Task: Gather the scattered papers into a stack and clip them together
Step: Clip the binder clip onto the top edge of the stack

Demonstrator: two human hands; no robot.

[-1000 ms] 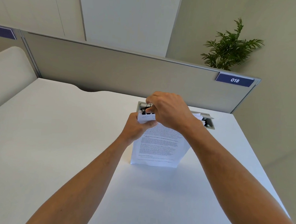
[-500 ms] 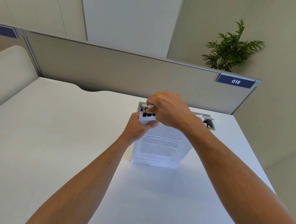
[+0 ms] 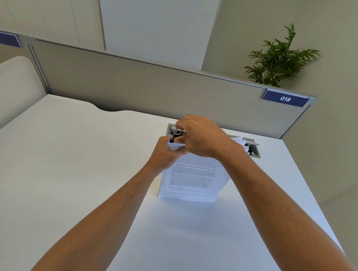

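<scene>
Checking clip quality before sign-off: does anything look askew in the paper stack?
Yes. At the top right of the paper stack, behind the right hand, several sheet corners fan out unevenly, so the sheets are not squared.

The papers (image 3: pixel 192 177) stand on the desk (image 3: pixel 69 160) before the partition (image 3: pixel 135 85) (plant (image 3: pixel 279 57) behind it).

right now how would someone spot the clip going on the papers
On the white desk, near the grey partition, a stack of printed white papers stands on its bottom edge. At its top left corner sits the small black binder clip with silver wire handles, pinched by the right hand: the only dark thing on the white sheets.
</scene>
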